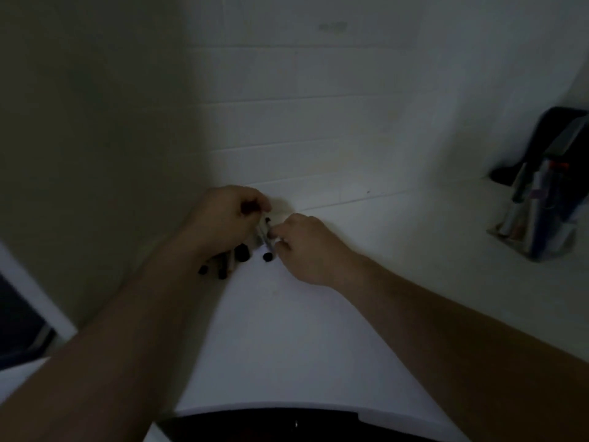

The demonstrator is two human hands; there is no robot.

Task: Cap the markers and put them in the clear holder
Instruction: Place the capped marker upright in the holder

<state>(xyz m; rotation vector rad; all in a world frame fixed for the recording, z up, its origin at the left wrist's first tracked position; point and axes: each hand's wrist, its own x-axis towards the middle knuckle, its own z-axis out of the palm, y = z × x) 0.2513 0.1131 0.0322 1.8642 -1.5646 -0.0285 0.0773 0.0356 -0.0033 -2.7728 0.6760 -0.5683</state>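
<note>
The scene is dim. My left hand [223, 218] is closed over a bunch of markers [223, 263] whose dark ends stick out below the palm. My right hand [302, 247] pinches one thin marker [265, 236] that stands between the two hands, tilted, its dark tip near my left fingers. A small black cap [267, 257] lies on the white table [287, 330] just under that marker. The clear holder [535, 218] stands at the far right against the wall with several markers in it.
A white tiled wall [318, 122] rises right behind the hands. A dark object [561, 135] leans behind the holder. The table's near edge [271, 406] borders a dark surface below. A dark shape [19, 320] sits at the left edge.
</note>
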